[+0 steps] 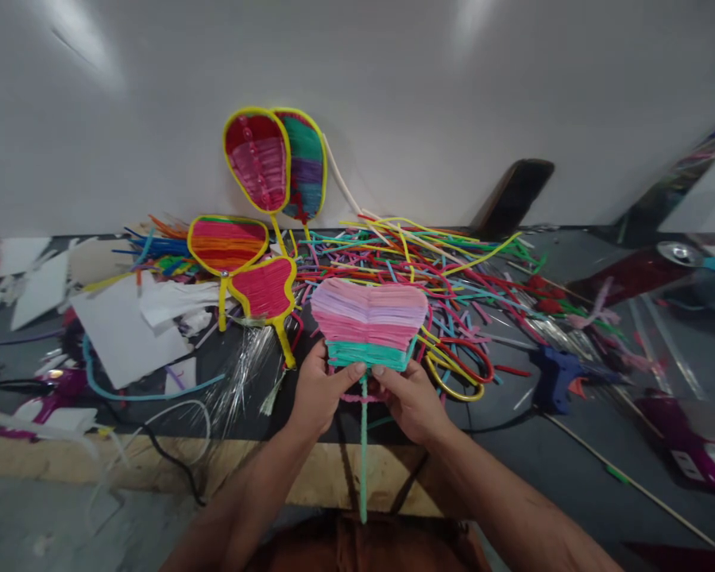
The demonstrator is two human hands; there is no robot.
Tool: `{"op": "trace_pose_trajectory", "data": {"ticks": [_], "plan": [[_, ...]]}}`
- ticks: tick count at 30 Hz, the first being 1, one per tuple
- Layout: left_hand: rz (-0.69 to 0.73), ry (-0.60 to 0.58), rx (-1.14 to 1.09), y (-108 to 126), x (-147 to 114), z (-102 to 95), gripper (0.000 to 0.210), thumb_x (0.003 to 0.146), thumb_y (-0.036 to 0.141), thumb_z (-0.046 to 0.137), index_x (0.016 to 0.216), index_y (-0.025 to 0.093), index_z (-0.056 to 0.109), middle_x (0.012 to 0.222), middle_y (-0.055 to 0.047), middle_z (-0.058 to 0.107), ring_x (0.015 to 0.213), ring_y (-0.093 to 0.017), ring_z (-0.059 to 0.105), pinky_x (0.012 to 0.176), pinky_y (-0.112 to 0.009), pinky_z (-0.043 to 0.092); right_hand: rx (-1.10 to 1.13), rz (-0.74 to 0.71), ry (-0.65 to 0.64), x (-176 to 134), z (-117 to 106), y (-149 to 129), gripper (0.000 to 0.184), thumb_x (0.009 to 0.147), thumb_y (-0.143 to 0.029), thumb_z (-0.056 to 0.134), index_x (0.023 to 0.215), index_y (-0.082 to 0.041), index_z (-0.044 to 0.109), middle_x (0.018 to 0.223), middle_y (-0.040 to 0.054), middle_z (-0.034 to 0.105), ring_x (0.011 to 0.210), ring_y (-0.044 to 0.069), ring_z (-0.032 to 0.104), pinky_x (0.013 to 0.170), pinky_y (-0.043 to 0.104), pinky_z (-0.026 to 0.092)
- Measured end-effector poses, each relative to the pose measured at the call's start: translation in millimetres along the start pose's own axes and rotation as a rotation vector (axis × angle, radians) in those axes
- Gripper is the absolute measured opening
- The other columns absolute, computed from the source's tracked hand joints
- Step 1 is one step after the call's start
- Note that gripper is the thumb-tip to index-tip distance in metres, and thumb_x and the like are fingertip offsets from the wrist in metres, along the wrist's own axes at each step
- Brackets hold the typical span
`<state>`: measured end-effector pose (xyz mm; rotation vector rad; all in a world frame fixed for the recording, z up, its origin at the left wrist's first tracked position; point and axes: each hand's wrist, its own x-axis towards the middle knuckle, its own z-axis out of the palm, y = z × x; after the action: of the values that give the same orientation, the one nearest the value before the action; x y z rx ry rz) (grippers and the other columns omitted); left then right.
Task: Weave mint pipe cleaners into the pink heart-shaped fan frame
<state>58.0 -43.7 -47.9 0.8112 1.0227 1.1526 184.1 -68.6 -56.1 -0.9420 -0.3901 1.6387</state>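
Observation:
Both hands hold a fan made of pipe cleaners (369,318), banded in pale pink, lilac, deeper pink and teal. My left hand (322,387) grips its lower left edge, the thumb lying on the teal band. On the lower right, my right hand (414,397) pinches it with the thumb near the handle. The fan's green fuzzy handle (364,461) hangs straight down between my wrists. A pink pipe cleaner (353,398) crosses behind the handle, just under the fan's base. Most of my fingers are hidden behind the fan.
Yellow-rimmed fans (259,163) lean on the white wall or lie at the left. Loose pipe cleaners (357,258) cover the table's back. White paper scraps (125,334) lie left. A blue glue gun (558,377), a purple tool (688,441) and a red can (637,270) are right.

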Motion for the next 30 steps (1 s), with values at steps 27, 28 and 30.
{"op": "trace_pose_trajectory", "data": {"ticks": [27,28,30], "plan": [[-0.03,0.008,-0.066,8,3,-0.2,0.048,0.061,0.024,0.08,0.102,0.02,0.054,0.094,-0.002,0.069,0.083,-0.015,0.065,0.076,-0.027,0.051,-0.05,-0.059,-0.108,5,-10,-11,0.024,0.074,-0.045,0.068,0.079,-0.021,0.067,0.063,-0.0036,0.058,0.056,0.008,0.049,0.054,0.021,0.041],[-0.025,0.006,-0.063,8,2,-0.3,0.049,0.061,0.024,0.079,0.103,0.021,0.054,0.092,-0.001,0.069,0.08,-0.015,0.065,0.075,-0.028,0.052,-0.063,-0.072,-0.109,5,-11,-11,0.025,0.076,-0.046,0.066,0.08,-0.021,0.067,0.063,-0.0036,0.057,0.056,0.008,0.049,0.054,0.021,0.041],[-0.007,0.005,-0.052,7,2,-0.7,0.052,0.062,0.024,0.079,0.106,0.022,0.052,0.087,0.001,0.068,0.072,-0.014,0.065,0.07,-0.029,0.053,-0.107,-0.108,-0.083,6,-13,-12,0.022,0.077,-0.043,0.067,0.081,-0.021,0.066,0.063,-0.0042,0.057,0.055,0.008,0.048,0.054,0.02,0.041]]}}
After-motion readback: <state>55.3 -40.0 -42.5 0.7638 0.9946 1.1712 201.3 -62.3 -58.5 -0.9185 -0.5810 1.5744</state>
